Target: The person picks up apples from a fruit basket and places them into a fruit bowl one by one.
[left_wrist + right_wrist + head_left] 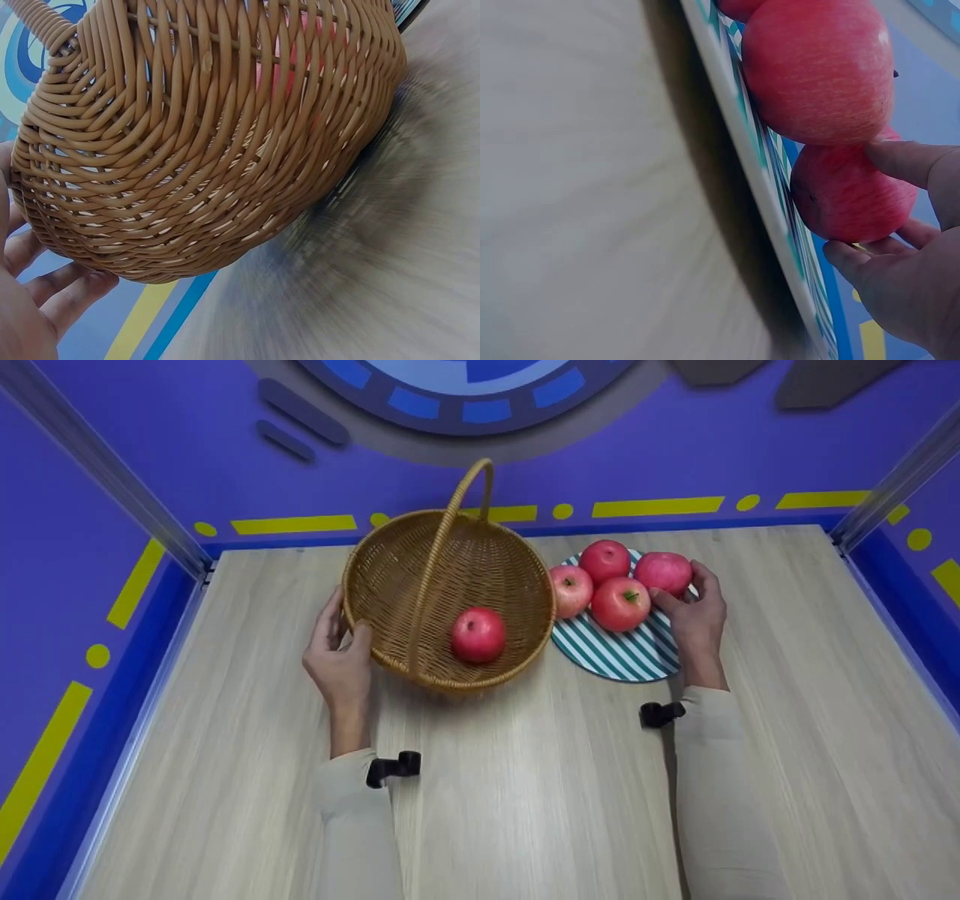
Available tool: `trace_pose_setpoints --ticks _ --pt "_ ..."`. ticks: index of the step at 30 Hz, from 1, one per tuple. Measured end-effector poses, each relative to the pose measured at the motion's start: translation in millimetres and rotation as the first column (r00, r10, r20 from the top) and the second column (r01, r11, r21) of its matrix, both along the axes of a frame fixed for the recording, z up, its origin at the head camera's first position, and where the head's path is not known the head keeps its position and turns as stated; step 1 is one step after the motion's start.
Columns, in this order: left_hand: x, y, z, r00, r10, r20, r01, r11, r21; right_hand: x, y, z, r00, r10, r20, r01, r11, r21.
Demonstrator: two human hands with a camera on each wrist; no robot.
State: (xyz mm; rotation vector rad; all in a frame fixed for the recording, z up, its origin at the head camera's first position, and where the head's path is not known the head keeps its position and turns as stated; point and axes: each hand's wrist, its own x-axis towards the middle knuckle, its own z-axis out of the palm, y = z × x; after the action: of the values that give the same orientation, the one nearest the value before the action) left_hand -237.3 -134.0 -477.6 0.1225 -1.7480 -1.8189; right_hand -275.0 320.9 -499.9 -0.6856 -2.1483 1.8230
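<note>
A brown wicker basket (390, 562) with an arched handle tilts so that its mouth faces me, one red apple (478, 635) lying inside. My left hand (339, 660) holds its left side, thumb at the rim and fingers along the outer wall. To the right is a round plate (600, 656) with green and white stripes and several apples on it. My right hand (697, 615) grips the rightmost apple (664, 573), thumb on one side and fingers round the other, as the right wrist view also shows. Beside it sits another apple (817, 71) with its stem showing.
The pale wood table (517, 802) runs up to a purple back wall (570, 472) with yellow marks. Side walls stand at left and right. Two apples, a red one (604, 560) and a paler one (571, 592), lie farther left on the plate, near the basket's rim.
</note>
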Motion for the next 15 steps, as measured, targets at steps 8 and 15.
trace_pose_setpoints --ticks 8,15 --pt "3.8 3.1 6.7 0.999 0.027 0.016 -0.027 0.999 -0.029 0.1 1 -1.7 1.000 0.016 0.012 -0.016 1.000 0.000" --pt "16.8 10.6 28.1 0.999 0.011 0.036 -0.011 1.000 -0.006 1.1 2 -1.7 1.000 0.023 0.017 -0.022 0.999 -0.030"
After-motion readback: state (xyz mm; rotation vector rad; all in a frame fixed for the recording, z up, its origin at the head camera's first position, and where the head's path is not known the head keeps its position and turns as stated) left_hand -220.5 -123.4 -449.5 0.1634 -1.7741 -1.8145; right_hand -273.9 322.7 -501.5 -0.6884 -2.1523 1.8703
